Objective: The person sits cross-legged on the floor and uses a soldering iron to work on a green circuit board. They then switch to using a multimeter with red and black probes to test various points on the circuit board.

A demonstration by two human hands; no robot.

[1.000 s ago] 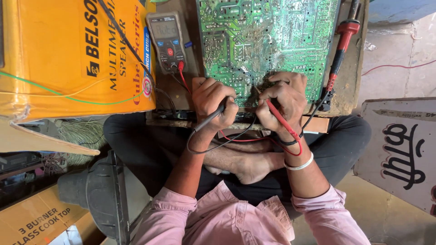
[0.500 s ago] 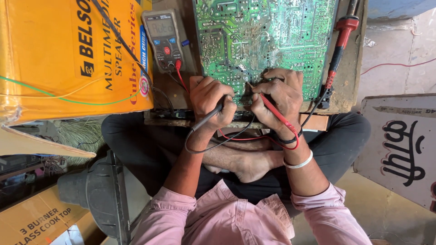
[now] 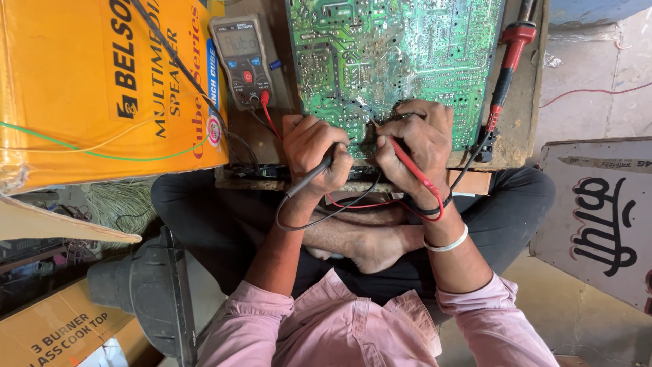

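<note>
Yellow carton (image 3: 102, 88) is seen at far left, with a grey multimeter (image 3: 242, 61) lying just beside it on the surface (image 3: 272, 146), its long axis running away from the person. Red and black leads are trailed from its lower end toward the hands. The left hand (image 3: 314, 151) is closed around a black probe (image 3: 309, 178), held pen-fashion, tip angled up and to the right toward the near edge of the green circuit board (image 3: 394, 54). The right hand (image 3: 415, 143) is pinched on a red probe (image 3: 411, 166), its shaft slanting up and to the left, so the two tips converge on one small patch at the board's near edge, between the hands; the contact points themselves are hidden by fingers. Both hands are rested at the board's edge, about equally near that patch. The board lies directly ahead of the hands. A red-handled tool (image 3: 508, 64) is laid along the board's right side, untouched.
</note>
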